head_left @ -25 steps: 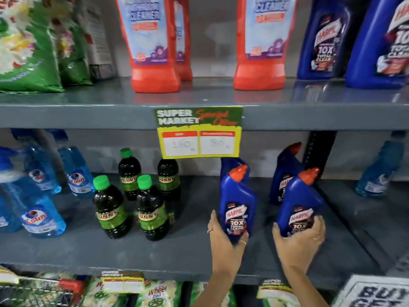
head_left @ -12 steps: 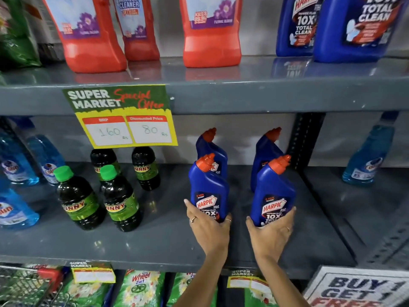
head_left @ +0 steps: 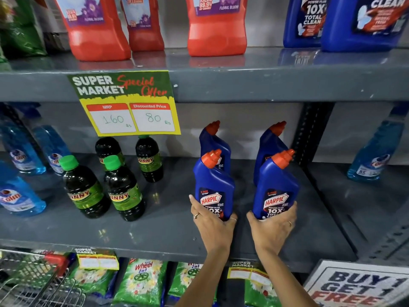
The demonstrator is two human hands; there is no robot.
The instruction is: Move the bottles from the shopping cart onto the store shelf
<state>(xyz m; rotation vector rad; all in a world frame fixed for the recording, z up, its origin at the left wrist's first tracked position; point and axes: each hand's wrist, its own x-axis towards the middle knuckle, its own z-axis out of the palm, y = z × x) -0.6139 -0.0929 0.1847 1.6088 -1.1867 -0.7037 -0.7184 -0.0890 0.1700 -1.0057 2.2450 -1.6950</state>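
Gripping low on a blue bottle apiece, both hands sit at the front of the middle shelf [head_left: 168, 231]. Left hand [head_left: 211, 224] wraps the base of the left bottle [head_left: 213, 189], thumb on its left side, fingers curled round the right; right hand [head_left: 273, 227] cups the base of the right bottle [head_left: 276, 187] likewise. Both bottles upright, bottoms on or just at the shelf surface; cannot tell whether weight is fully down. Labels face out, orange caps angled up and right. Low grip probably chosen to steady and slide them square, keeping labels readable. Directly behind each hand's bottle stands a rear bottle: one [head_left: 215, 142] behind the left, one [head_left: 269, 142] behind the right, so the pair completes two short rows, front touching or nearly touching back. Judged: placement near done, release next. Left of the left hand, four dark bottles with green labels [head_left: 124, 193] stand in a loose cluster, well apart from the blue ones. Farther left, pale blue spray bottles [head_left: 20, 196]. Above the hands, a price sign [head_left: 126, 103] hangs off the upper shelf edge. Down and left of the hands, cart [head_left: 33, 282] corner shows wire mesh only; its contents not visible. Below the hands, green packets [head_left: 141, 282] fill the bottom shelf.
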